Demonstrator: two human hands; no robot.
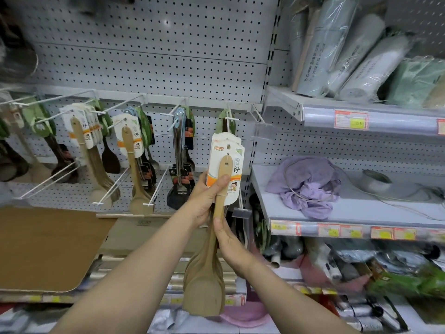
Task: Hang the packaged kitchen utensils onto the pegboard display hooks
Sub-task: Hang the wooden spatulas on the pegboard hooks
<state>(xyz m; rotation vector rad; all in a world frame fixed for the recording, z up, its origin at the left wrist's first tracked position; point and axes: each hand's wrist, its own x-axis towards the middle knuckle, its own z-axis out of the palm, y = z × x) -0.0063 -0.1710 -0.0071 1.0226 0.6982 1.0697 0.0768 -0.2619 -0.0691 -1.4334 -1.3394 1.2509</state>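
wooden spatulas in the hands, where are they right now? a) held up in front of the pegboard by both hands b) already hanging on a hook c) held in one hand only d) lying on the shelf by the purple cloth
a: the left hand grips the wooden spatulas at the card label and the right hand holds the handles lower down, in front of the pegboard, with the card's hole on no hook.

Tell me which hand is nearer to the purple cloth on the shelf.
Right. The right hand holds the wooden spatulas low on the handles, on the side toward the purple cloth. The left hand grips the card packaging farther from it.
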